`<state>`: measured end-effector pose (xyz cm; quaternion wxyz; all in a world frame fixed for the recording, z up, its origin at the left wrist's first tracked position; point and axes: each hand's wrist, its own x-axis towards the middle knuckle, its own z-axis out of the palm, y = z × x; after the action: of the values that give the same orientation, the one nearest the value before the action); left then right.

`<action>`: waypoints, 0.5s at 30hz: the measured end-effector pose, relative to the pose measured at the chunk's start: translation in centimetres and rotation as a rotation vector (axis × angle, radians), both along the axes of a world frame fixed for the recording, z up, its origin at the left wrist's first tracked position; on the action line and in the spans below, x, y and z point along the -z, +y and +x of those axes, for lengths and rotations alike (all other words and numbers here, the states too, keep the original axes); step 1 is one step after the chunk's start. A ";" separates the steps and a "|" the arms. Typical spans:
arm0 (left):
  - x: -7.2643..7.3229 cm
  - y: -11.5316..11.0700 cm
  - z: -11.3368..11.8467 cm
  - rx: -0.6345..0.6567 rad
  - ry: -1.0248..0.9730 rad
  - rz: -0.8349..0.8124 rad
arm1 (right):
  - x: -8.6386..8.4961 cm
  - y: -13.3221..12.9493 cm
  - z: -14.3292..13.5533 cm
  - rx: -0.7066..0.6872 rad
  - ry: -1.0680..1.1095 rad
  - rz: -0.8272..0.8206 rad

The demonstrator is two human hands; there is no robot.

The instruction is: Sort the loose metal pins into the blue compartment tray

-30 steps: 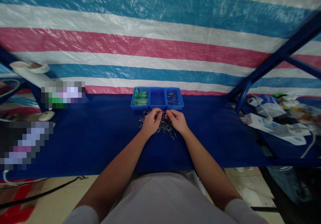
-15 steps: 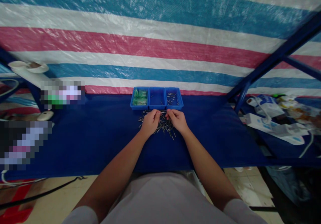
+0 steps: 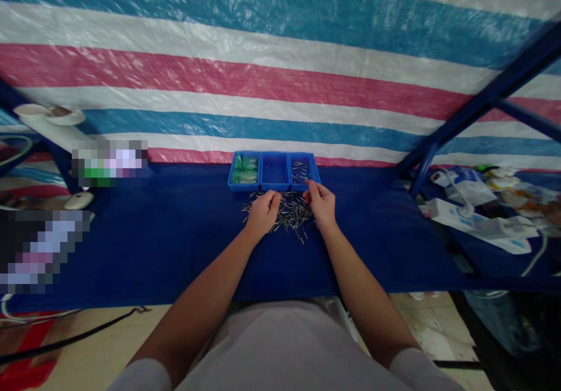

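Note:
A loose pile of thin, short metal pins (image 3: 293, 214) lies on the blue tabletop in front of three joined blue bins. Over the pile's left side is my left hand (image 3: 264, 208), its fingers closed; whatever is in them is hidden. My right hand (image 3: 322, 203) is at the pile's right edge, just in front of the right bin (image 3: 315, 172). Its thumb and fingertips are pinched together, and anything between them is too small to name. Several similar pins lie in the right bin. The middle bin (image 3: 274, 170) contains a few, and the left bin (image 3: 232, 183) holds small green-and-clear packets.
A striped plastic sheet (image 3: 272, 81) hangs behind the blue table (image 3: 175, 239). Blue frame bars (image 3: 473, 110) slant along the right, near a white power strip (image 3: 477, 224) and bags. To the left are a white pipe (image 3: 52, 131) and blurred-out objects.
My right hand has moved right and slightly away from me, from above the pile towards the right bin. My left hand has stayed almost where it was.

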<state>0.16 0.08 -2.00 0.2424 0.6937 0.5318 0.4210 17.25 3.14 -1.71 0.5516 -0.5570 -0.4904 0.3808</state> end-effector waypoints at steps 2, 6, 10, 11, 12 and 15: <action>0.0 0.0 0.0 -0.002 0.000 0.002 | 0.4 0.2 0.1 -0.059 -0.006 0.003; 0.0 0.0 0.0 -0.007 0.014 0.005 | 0.9 -0.3 -0.1 -0.240 -0.253 0.087; 0.1 0.1 0.0 -0.016 0.031 0.009 | 0.6 -1.0 -0.5 -0.473 -0.638 0.285; 0.1 0.1 0.0 -0.017 0.036 0.011 | 0.5 -1.0 -0.6 -0.508 -0.698 0.320; 0.1 0.1 0.0 -0.018 0.040 0.012 | 0.4 -1.1 -0.6 -0.528 -0.737 0.343; 0.1 0.1 -0.1 -0.016 0.050 0.014 | 0.3 -1.1 -0.7 -0.519 -0.769 0.353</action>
<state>0.10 0.16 -2.07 0.2204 0.7014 0.5404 0.4092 16.56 2.08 -2.04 0.3037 -0.4146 -0.8380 0.1836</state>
